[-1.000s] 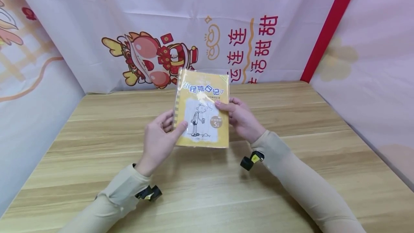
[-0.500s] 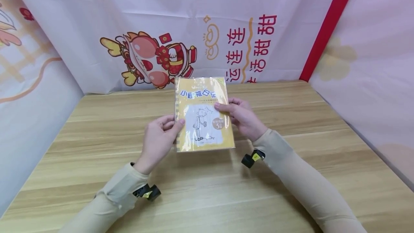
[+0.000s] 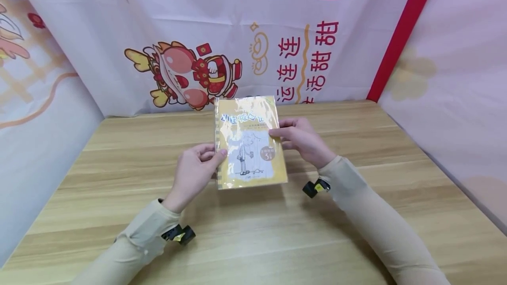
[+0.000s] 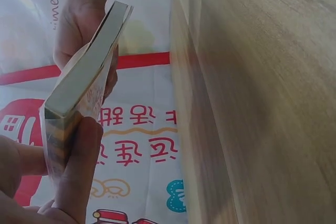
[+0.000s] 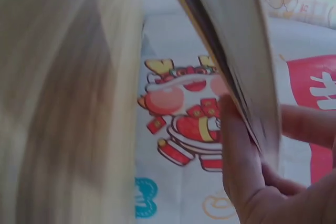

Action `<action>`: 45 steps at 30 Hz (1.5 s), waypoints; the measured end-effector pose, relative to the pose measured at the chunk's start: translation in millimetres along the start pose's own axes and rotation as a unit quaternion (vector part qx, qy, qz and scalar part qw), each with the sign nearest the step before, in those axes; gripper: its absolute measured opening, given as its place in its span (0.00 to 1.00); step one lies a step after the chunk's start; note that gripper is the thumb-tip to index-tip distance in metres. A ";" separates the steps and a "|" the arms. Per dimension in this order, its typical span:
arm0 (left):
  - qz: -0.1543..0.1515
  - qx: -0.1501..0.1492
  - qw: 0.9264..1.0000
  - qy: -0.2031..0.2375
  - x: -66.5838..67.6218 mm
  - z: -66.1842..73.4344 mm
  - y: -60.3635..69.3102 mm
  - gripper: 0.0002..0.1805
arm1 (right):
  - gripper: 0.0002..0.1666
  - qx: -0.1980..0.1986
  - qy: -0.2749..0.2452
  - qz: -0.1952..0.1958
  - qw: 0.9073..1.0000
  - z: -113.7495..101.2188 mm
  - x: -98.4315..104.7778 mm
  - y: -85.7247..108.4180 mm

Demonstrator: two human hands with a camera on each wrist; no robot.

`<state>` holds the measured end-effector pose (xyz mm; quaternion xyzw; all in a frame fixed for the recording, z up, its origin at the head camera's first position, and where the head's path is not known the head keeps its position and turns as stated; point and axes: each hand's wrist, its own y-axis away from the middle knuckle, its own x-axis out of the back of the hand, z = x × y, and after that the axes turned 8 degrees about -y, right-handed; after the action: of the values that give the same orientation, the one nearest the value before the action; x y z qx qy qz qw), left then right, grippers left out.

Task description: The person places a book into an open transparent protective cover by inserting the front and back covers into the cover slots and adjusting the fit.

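Observation:
A yellow paperback book (image 3: 253, 179) in a clear plastic cover is held up off the table, its front with a line-drawn figure facing the head camera. My left hand (image 3: 194, 166) pinches its left, spine edge, thumb on the front and fingers behind. At the right edge my right hand (image 3: 303, 140) holds it, thumb at the front rim and the other fingers mostly hidden behind. The left wrist view shows the book (image 4: 86, 80) from its bottom edge, with both hands on it. In the right wrist view the page edges (image 5: 241, 40) show a narrow dark gap near one cover.
The wood-grain table (image 3: 245, 241) spreads beneath both arms. Behind it hangs a white cloth (image 3: 222, 8) with red lettering and a cartoon figure. Pale printed sheets (image 3: 455, 100) stand at the sides. A small black camera (image 3: 184, 234) sits on each wrist.
The book has come slightly lower and its top has tilted, so glare now crosses the cover. My right hand has shifted slightly right, its thumb nearer the edge. The left hand keeps its grip.

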<state>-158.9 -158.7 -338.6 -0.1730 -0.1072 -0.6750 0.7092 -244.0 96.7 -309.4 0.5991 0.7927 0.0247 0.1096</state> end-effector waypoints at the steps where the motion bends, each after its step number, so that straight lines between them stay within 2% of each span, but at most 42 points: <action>1: 0.000 0.002 1.000 -0.005 0.2 -0.7 -0.2 0.20 | 0.16 0.001 0.006 -0.008 1.000 -0.9 1.5 -0.2; 6: -0.005 -0.003 1.000 -0.026 1.2 -2.9 -0.9 0.19 | 0.16 0.006 0.029 -0.032 0.999 -3.7 5.8 -1.1; 22: -0.018 -0.001 1.000 -0.014 -1.5 -4.6 1.6 0.17 | 0.17 -0.009 0.057 -0.065 0.996 -2.6 12.4 -2.7; 30: -0.041 0.001 0.998 -0.044 -0.2 -9.3 0.0 0.14 | 0.15 -0.015 0.081 -0.083 0.993 0.1 16.5 -6.2; 36: -0.045 0.001 0.996 -0.080 0.0 -12.3 -2.7 0.14 | 0.13 -0.033 0.083 -0.085 0.992 0.8 16.8 -8.3; 40: -0.063 0.013 0.996 -0.066 -0.9 -15.3 -4.1 0.14 | 0.13 -0.039 0.101 -0.088 0.990 1.1 18.8 -9.6; 43: -0.079 0.030 0.996 -0.036 -3.1 -17.7 -5.0 0.17 | 0.16 -0.044 0.120 -0.090 0.988 2.3 20.7 -10.9; 45: -0.085 0.033 0.995 -0.041 -4.6 -19.8 -5.0 0.19 | 0.17 -0.051 0.136 -0.090 0.985 3.8 21.4 -11.6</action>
<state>-165.8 -162.4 -358.0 -0.1673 -0.1728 -0.7214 0.6494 -259.7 113.5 -318.1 0.5105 0.8484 0.1359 0.0331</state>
